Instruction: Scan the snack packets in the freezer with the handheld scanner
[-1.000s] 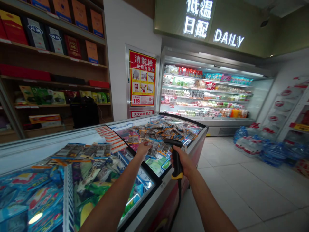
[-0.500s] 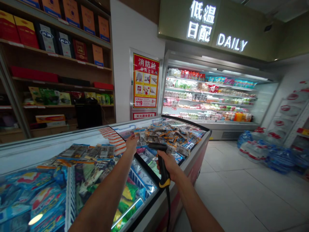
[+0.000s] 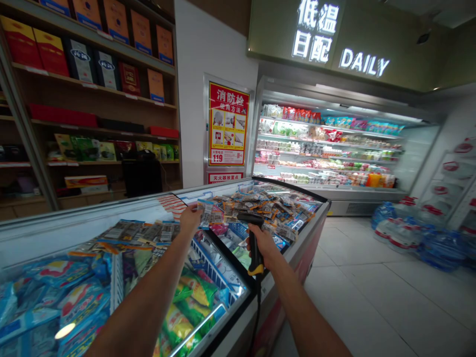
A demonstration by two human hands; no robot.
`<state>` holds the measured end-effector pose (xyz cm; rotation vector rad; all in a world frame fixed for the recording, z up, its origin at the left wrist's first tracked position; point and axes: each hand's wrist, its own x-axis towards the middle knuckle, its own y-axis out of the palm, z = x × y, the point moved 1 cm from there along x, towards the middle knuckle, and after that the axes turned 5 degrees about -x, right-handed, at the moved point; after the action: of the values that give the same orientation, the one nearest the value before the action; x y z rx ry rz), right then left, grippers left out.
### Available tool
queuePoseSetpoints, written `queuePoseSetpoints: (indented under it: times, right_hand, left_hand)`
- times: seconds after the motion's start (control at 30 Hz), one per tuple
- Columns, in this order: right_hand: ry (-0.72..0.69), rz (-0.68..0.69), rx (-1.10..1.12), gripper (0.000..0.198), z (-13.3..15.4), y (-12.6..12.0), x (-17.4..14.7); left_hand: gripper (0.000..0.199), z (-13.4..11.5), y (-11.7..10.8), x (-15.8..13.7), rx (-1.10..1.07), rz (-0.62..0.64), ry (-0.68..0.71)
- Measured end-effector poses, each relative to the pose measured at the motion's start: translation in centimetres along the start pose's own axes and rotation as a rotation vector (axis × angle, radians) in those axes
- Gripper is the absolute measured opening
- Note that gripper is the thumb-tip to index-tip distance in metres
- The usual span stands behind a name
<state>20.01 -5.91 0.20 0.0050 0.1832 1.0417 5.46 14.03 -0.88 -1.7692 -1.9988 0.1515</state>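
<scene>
My left hand [image 3: 190, 218] pinches a small flat snack packet [image 3: 206, 213] with a blue edge, above the middle of the chest freezer. My right hand [image 3: 265, 244] is wrapped around the handle of a black barcode scanner [image 3: 250, 218] with a yellow base, and its cord hangs down. The scanner's head points left, to the right of the packet and apart from it. Behind it, on the glass, spreads a pile of similar packets [image 3: 267, 202]. Another heap of packets [image 3: 137, 231] lies on the left part of the glass.
The chest freezer's dark frame [image 3: 238, 258] crosses below my hands, with bagged frozen goods [image 3: 197, 287] under the glass. A lit fridge [image 3: 327, 148] stands behind. Large water bottles [image 3: 442, 248] are on the floor at right. Shelves [image 3: 111, 131] of boxes line the left.
My left hand has moved left, and the packet in it now shows clear of the pile. My right hand still holds the scanner. The view has shifted slightly.
</scene>
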Motion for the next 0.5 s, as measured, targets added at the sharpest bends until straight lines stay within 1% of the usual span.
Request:
queuePoseSetpoints:
  times: [0.17, 0.23, 0.4, 0.5]
  right_hand:
    - [0.006, -0.044, 0.031, 0.023, 0.1, -0.7, 1.0]
    - [0.022, -0.046, 0.048, 0.023, 0.0, -1.0, 1.2]
    - [0.01, -0.053, 0.052, 0.022, -0.3, -1.2, 1.5]
    - [-0.011, -0.067, 0.054, 0.023, -0.4, -1.4, 1.9]
  left_hand:
    - [0.039, 1.4, -4.8, 0.9, 0.42, -0.048, -0.01]
    - [0.041, 2.1, -6.1, 0.9, 0.523, -0.052, -0.015]
    - [0.045, 3.7, -8.2, 0.9, 0.612, -0.017, 0.001]
    - [0.045, 4.4, -9.2, 1.5, 0.639, -0.026, 0.018]
